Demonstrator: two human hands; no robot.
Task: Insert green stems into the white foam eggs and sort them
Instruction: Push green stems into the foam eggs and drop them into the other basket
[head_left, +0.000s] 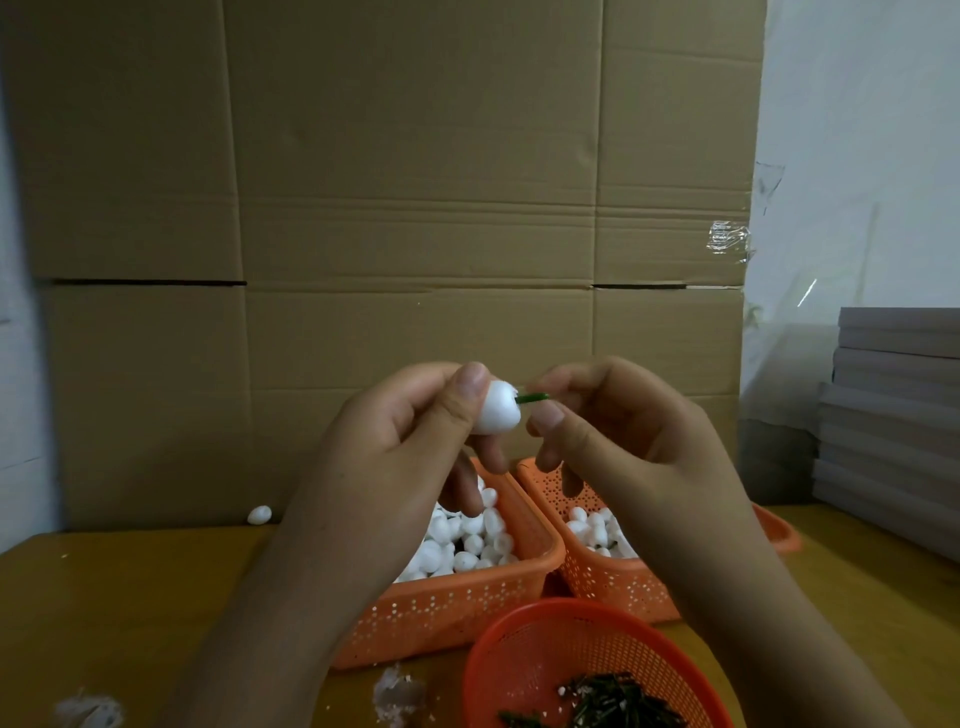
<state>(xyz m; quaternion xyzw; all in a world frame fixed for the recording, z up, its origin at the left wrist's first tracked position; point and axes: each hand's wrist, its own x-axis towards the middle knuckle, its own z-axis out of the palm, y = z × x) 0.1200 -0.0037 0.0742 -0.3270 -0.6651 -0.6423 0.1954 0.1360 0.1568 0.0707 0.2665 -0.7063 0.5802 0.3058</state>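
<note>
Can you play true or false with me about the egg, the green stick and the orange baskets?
1. The left hand holds a white egg. True.
2. The right hand holds scissors. False: it pinches a green stem whose tip meets the egg.
3. Both square baskets are empty. False: the left basket and the right basket hold white eggs.
4. The loose stems lie in the round basket. True.
5. A stray egg lies on the table by the cardboard. True.
</note>
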